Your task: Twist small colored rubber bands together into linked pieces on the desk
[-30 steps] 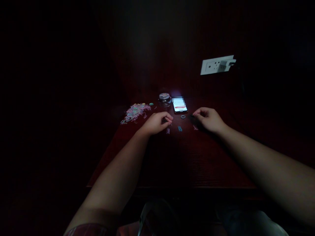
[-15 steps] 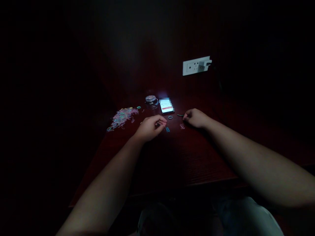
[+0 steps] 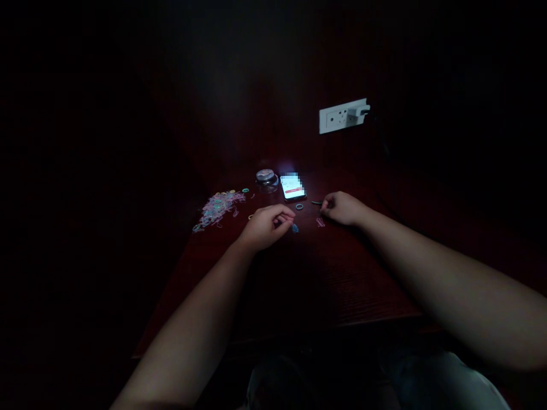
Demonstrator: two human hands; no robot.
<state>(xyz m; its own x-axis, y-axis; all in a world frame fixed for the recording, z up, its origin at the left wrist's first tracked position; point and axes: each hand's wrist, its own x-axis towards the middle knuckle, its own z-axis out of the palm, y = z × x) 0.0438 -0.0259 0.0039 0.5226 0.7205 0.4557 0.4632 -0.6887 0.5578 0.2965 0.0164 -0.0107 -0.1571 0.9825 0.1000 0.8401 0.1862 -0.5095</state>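
My left hand (image 3: 268, 226) hovers low over the table with its fingers curled in toward the thumb. Whether anything small is between those fingertips cannot be made out. Just past them lies a small clump of blue elastic bands (image 3: 295, 228). My right hand (image 3: 343, 208) rests on the table, thumb and fingers pinched at the end of a thin dark green elastic band (image 3: 317, 203). Below its fingertips are a few pink elastic bands (image 3: 320, 222). A greyish round band (image 3: 299, 207) lies between the two hands, nearer the phone.
A heap of colourful elastic bands (image 3: 220, 207) covers the table's left part. Behind my hands stand a clear lidded jar (image 3: 266, 181) and a lit phone (image 3: 293, 187). On the wall is a socket plate (image 3: 335, 119) with a plugged-in charger (image 3: 358, 110). The dark red table (image 3: 299, 285) is dimly lit.
The whole view has shifted slightly, so everything appears a little lower and further right. Both hands keep nearly the same pose and place on the table.
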